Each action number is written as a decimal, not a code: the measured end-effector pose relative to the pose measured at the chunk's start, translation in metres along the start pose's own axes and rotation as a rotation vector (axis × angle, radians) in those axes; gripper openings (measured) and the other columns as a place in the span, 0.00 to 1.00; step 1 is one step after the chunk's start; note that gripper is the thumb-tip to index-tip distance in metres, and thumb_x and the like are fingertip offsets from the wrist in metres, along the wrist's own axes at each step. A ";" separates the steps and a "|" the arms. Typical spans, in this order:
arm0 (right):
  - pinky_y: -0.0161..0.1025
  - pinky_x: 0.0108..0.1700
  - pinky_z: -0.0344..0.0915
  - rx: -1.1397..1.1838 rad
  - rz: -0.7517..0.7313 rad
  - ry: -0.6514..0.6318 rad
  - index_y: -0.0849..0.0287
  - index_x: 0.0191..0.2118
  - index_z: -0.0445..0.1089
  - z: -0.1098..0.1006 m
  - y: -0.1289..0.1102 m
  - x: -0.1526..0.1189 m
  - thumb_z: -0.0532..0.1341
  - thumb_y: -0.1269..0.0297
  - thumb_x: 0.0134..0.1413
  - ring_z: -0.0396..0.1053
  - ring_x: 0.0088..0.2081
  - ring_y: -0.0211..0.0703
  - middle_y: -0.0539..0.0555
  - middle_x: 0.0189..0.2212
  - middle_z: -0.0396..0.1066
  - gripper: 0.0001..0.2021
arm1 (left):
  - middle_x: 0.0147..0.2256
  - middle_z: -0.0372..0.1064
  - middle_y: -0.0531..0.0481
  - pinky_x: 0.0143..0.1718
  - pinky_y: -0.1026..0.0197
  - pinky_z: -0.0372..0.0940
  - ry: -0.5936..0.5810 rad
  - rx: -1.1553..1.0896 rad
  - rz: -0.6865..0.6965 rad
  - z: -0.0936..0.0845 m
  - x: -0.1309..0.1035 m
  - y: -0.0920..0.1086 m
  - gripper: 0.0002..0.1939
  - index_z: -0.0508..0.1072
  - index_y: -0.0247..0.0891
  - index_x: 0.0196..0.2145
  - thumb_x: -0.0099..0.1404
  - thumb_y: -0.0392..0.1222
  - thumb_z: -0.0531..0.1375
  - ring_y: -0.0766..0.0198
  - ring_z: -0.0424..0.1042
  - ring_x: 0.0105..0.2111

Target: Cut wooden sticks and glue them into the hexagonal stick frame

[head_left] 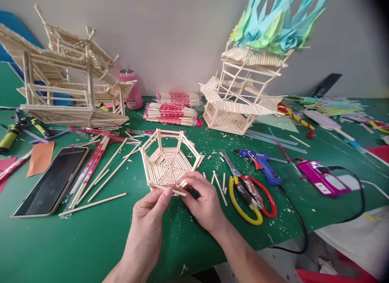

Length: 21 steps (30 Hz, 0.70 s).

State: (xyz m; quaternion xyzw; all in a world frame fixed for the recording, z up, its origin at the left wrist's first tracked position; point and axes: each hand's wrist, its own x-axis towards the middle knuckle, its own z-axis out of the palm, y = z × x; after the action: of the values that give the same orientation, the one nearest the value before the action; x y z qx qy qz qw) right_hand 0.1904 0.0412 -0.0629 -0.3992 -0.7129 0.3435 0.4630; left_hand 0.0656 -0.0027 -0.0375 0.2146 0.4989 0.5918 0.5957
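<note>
An octagonal frame of wooden sticks (170, 165) with a web-patterned floor stands on the green table before me. At its near edge my left hand (150, 214) pinches a short wooden stick (170, 189) between thumb and fingers. My right hand (203, 198) is closed at the right end of that stick, fingers against the frame's near rim. Whether its fingertips hold the stick or a short post is hard to make out. Both hands hide part of the near side. Scissors (243, 194) with yellow and red handles lie right of my right hand, beside a blue glue gun (261, 163).
Larger stick buildings stand at back left (75, 80) and back right (240, 92), the latter topped with paper leaves. Between them lie stick packs (170, 112) and a pink bottle (131, 88). A phone (51, 181) and loose sticks (103, 181) lie left; a pink power strip (322, 177) lies right.
</note>
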 end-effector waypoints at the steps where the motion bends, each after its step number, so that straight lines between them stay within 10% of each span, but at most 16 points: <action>1: 0.41 0.39 0.70 -0.002 -0.003 0.004 0.56 0.33 0.70 0.000 0.001 0.000 0.60 0.70 0.53 0.70 0.37 0.45 0.54 0.32 0.69 0.03 | 0.28 0.75 0.50 0.41 0.62 0.60 0.006 0.000 0.004 0.000 0.001 0.000 0.07 0.81 0.39 0.30 0.54 0.43 0.65 0.62 0.66 0.31; 21: 0.38 0.39 0.72 -0.044 -0.035 -0.042 0.56 0.40 0.68 0.002 0.016 -0.008 0.59 0.71 0.54 0.71 0.36 0.40 0.54 0.38 0.66 0.07 | 0.21 0.66 0.54 0.26 0.65 0.52 0.037 -0.073 0.020 -0.005 0.005 -0.007 0.11 0.79 0.35 0.24 0.47 0.46 0.68 0.71 0.55 0.22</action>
State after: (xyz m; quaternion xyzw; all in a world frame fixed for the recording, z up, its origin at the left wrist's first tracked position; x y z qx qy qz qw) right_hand 0.1944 0.0407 -0.0801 -0.3896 -0.7366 0.3279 0.4452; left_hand 0.0642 -0.0016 -0.0474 0.1867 0.4860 0.6193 0.5877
